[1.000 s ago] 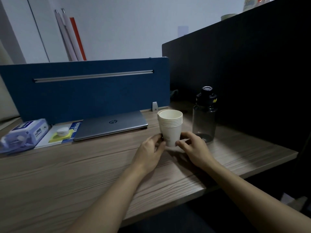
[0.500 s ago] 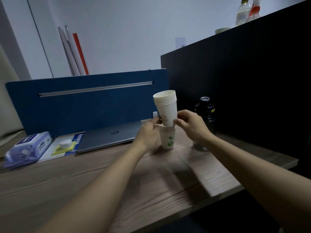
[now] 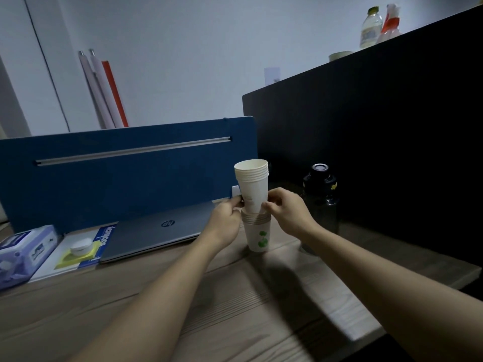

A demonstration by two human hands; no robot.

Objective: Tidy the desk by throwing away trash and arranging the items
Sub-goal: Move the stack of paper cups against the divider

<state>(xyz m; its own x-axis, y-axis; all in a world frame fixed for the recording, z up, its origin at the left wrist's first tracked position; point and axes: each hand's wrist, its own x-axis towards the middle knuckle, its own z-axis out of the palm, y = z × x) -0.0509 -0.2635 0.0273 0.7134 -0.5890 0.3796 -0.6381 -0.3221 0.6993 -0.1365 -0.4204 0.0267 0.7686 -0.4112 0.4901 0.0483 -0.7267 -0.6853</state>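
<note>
Here, upper cup stack (image 3: 253, 186) between both grips.

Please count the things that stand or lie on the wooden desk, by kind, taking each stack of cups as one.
Stacks of white paper cups: 2
Closed grey laptop: 1
Dark water bottle: 1
Purple wipes pack: 1
Blue and yellow booklet: 1
Small white round lid: 1
Total: 7

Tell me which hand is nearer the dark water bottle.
Right. The right hand pinches the upper cup stack just beside the water bottle; the left hand is on the stack's far side.
</note>
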